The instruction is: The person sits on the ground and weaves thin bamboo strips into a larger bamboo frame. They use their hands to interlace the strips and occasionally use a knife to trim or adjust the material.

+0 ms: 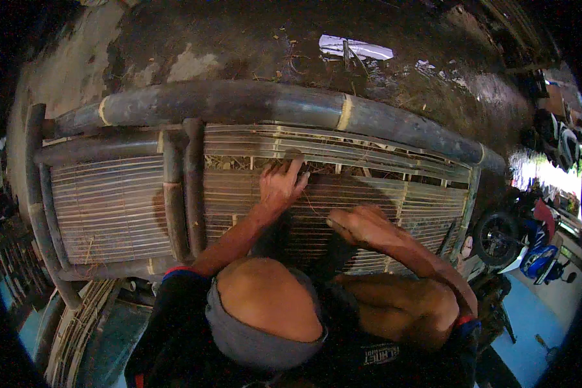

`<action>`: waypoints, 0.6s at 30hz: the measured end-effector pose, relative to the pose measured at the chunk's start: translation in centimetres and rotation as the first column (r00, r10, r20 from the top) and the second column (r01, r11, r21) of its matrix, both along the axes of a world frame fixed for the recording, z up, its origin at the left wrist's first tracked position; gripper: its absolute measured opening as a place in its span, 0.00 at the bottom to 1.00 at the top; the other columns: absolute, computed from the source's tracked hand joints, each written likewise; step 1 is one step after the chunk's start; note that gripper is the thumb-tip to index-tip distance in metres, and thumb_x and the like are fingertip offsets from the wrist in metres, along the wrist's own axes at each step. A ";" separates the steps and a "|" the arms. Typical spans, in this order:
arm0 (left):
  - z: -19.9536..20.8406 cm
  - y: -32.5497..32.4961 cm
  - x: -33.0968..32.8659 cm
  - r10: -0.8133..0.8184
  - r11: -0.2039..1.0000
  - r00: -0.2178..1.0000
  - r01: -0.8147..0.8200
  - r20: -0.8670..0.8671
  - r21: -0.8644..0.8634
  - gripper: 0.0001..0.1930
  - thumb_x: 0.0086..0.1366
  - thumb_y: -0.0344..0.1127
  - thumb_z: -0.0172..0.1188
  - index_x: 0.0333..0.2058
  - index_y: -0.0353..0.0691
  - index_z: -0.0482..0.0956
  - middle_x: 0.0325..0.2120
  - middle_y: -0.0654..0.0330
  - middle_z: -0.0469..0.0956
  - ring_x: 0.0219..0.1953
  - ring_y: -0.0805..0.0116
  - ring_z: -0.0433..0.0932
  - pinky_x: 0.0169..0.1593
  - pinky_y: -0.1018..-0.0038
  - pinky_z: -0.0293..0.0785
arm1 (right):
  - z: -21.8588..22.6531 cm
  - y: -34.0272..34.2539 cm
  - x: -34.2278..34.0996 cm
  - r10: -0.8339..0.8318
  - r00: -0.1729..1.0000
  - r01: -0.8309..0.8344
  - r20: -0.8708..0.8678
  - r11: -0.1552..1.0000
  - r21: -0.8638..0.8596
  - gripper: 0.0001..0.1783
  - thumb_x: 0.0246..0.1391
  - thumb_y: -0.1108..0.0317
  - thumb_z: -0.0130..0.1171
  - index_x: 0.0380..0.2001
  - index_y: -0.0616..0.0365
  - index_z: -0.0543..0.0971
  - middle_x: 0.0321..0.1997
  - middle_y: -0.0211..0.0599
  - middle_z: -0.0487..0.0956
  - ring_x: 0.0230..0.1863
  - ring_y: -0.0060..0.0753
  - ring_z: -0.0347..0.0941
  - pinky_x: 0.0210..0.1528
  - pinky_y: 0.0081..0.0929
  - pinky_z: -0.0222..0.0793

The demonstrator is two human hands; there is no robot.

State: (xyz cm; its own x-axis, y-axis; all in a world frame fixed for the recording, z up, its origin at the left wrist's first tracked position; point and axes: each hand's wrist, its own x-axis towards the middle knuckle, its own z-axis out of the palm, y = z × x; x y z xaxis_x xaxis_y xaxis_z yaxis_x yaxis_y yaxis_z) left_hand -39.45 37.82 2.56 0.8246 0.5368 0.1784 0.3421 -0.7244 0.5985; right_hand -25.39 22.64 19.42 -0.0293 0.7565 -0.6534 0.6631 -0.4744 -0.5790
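The thick bamboo pole [239, 102] runs along the far edge of a bench. The thin bamboo slats [362, 194] lie on the near side of this pole, in rows going the same way. A long gap [320, 169] splits the rows, not far from the pole.

The left hand [281, 186] is by the gap, the closer hand to the pole. Its fingers are partly bent, with one poking out toward the pole. I cannot tell if it pinches a slat. The right hand [362, 225] is farther from the pole, low over the slats, fingers curled in and thumb out. I cannot tell if it holds anything.

A thin strand [312, 205] shows between the hands. It could catch on a slat end and snap if it is pulled hard. The slats next to the gap look loose to me, so a push toward the pole could make them slide crooked or bend too far and crack. Split bamboo can be sharp, so a finger rubbing along an edge could get a cut or a splinter.
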 end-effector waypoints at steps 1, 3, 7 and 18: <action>0.5 0.0 0.4 -0.027 1.000 1.000 0.027 0.000 -0.004 0.22 0.60 0.45 0.62 0.51 0.43 0.74 0.36 0.53 0.82 0.38 0.52 0.81 0.48 0.58 0.74 | 0.1 0.2 0.0 0.028 0.999 -0.029 0.023 0.999 0.038 0.09 0.61 0.62 0.52 0.33 0.55 0.74 0.24 0.54 0.75 0.26 0.60 0.73 0.27 0.50 0.66; 1.9 0.2 2.0 -0.003 0.999 0.992 -0.002 -0.127 -0.033 0.19 0.61 0.44 0.61 0.50 0.46 0.75 0.35 0.54 0.82 0.35 0.52 0.82 0.44 0.57 0.76 | 0.2 0.5 0.0 0.084 0.994 -0.092 0.074 0.990 0.111 0.09 0.61 0.62 0.51 0.33 0.55 0.74 0.24 0.54 0.75 0.26 0.61 0.73 0.27 0.50 0.66; 2.6 0.9 4.0 -0.154 0.983 0.920 0.104 -0.360 -0.155 0.18 0.64 0.51 0.56 0.48 0.50 0.77 0.37 0.51 0.81 0.32 0.47 0.81 0.38 0.56 0.77 | 0.1 0.2 0.3 0.083 0.994 -0.094 0.070 0.981 0.172 0.11 0.62 0.60 0.51 0.33 0.56 0.74 0.24 0.54 0.75 0.28 0.62 0.74 0.28 0.51 0.67; 5.9 7.2 -1.8 0.125 0.711 0.992 -0.114 -0.035 -0.694 0.14 0.69 0.47 0.55 0.36 0.41 0.74 0.22 0.61 0.68 0.24 0.72 0.67 0.29 0.71 0.65 | 2.8 2.1 3.6 0.036 0.945 -0.118 0.325 0.965 0.235 0.09 0.62 0.64 0.50 0.37 0.57 0.75 0.32 0.54 0.77 0.33 0.56 0.76 0.34 0.49 0.71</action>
